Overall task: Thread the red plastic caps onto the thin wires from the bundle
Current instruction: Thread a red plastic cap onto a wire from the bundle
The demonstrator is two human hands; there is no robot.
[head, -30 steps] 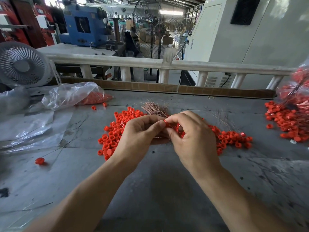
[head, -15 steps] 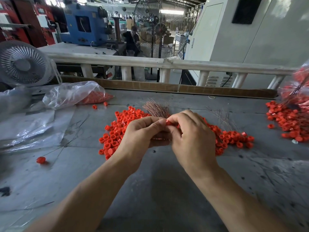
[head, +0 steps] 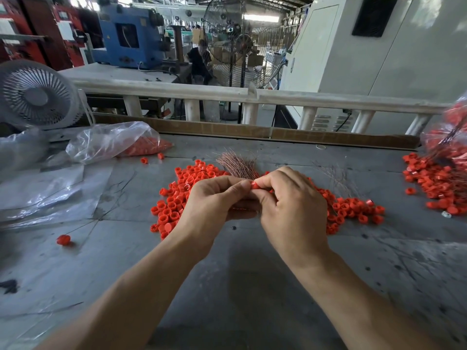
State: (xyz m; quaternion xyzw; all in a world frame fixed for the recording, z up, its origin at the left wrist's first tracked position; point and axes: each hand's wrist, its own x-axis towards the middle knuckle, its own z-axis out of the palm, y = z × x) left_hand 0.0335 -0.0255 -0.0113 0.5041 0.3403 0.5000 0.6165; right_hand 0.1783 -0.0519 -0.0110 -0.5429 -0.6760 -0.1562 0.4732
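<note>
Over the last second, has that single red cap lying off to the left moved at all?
No. The lone red cap keeps its place against the plastic sheet beside it; only the camera shifted slightly.

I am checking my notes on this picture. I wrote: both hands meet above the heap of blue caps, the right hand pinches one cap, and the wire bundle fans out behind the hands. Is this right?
Not quite: the caps are red, not blue, as the head view shows. The rest stands: both hands meet above the heap, the right hand pinches one cap against the left hand, and the wire bundle fans out behind them.
</note>
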